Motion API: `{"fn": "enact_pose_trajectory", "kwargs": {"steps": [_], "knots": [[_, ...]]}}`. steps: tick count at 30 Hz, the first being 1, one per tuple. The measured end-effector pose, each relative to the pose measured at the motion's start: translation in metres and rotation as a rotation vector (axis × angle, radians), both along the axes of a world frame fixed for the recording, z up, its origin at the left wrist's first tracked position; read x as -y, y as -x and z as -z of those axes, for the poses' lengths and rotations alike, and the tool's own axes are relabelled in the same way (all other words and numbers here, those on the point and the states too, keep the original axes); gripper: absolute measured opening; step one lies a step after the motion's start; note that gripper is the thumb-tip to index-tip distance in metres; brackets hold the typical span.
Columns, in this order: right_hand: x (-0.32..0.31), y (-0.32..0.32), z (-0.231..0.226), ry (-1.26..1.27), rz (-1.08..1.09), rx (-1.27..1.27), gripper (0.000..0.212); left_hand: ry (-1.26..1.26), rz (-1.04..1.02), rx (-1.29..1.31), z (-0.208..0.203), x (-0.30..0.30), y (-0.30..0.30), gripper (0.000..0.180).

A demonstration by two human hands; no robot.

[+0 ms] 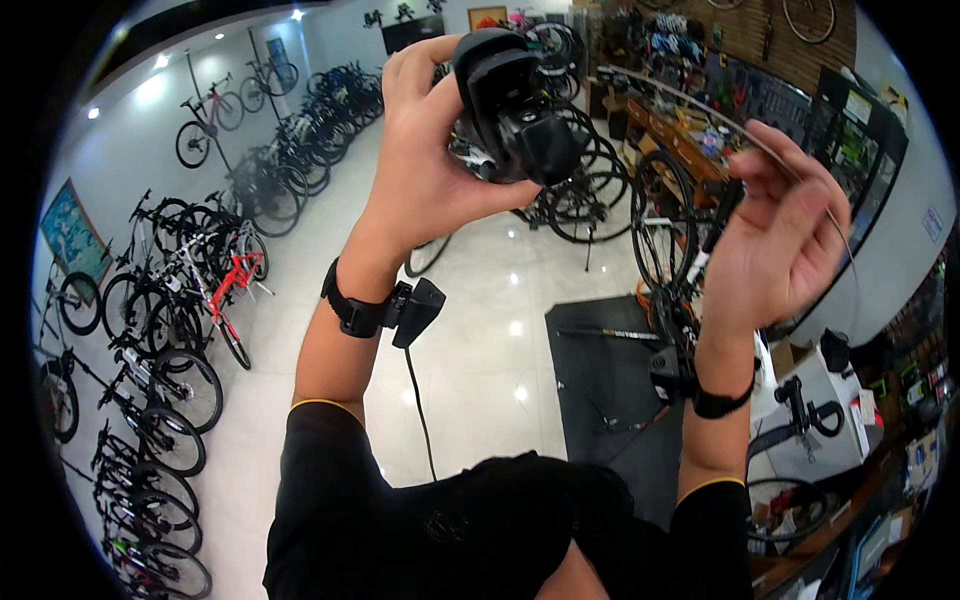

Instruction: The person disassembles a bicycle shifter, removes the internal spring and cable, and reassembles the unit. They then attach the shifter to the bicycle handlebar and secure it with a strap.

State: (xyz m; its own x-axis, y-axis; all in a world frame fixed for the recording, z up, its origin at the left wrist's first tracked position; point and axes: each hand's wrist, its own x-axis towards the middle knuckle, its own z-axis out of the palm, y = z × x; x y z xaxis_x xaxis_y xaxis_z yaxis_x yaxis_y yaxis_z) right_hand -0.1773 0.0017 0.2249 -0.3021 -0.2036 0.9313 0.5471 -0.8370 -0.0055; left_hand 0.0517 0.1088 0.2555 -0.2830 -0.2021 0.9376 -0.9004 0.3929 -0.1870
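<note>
High in front of me, my left hand (425, 150) is wrapped round a black bicycle shift lever (510, 105) with a rounded hood. Its thumb lies along the underside and the fingers go behind it. Off to the right, my right hand (785, 225) is raised with curled fingers, pinching a thin metal cable (700, 103). From the fingers the cable arcs up and left past the workbench, and its other end bends down beside the hand. Whether the cable touches the lever cannot be made out.
A dark mat (600, 390) lies on the floor below, with a pump-like rod (610, 333) on it. Beside it stands a bicycle (665, 220). Rows of bikes (165, 400) line the left wall; a wooden workbench (660, 125) holds tools at the back right.
</note>
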Motion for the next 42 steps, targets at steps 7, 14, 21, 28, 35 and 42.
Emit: {"fn": "enact_pose_trajectory", "kwargs": {"steps": [7, 14, 21, 28, 35, 42], "knots": [[-0.036, 0.010, -0.024, 0.342, 0.366, -0.076, 0.020, 0.122, -0.174, 0.149, -0.054, -0.003, -0.013, 0.056], [-0.044, 0.021, -0.044, 0.511, 0.371, -0.212, 0.032, 0.183, -0.202, 0.233, -0.092, -0.007, -0.005, 0.056], [-0.048, 0.027, -0.060, 0.554, 0.523, -0.228, 0.032, 0.209, -0.175, 0.275, -0.107, -0.002, 0.003, 0.057], [-0.049, 0.032, -0.065, 0.564, 0.552, -0.210, 0.032, 0.206, -0.139, 0.305, -0.110, 0.005, 0.017, 0.057], [-0.055, 0.046, -0.060, 0.525, 0.579, -0.173, 0.026, 0.204, -0.124, 0.328, -0.110, 0.010, 0.028, 0.058], [-0.047, 0.041, -0.049, 0.484, 0.642, -0.035, 0.027, 0.193, -0.143, 0.356, -0.109, 0.016, 0.028, 0.059]]}}
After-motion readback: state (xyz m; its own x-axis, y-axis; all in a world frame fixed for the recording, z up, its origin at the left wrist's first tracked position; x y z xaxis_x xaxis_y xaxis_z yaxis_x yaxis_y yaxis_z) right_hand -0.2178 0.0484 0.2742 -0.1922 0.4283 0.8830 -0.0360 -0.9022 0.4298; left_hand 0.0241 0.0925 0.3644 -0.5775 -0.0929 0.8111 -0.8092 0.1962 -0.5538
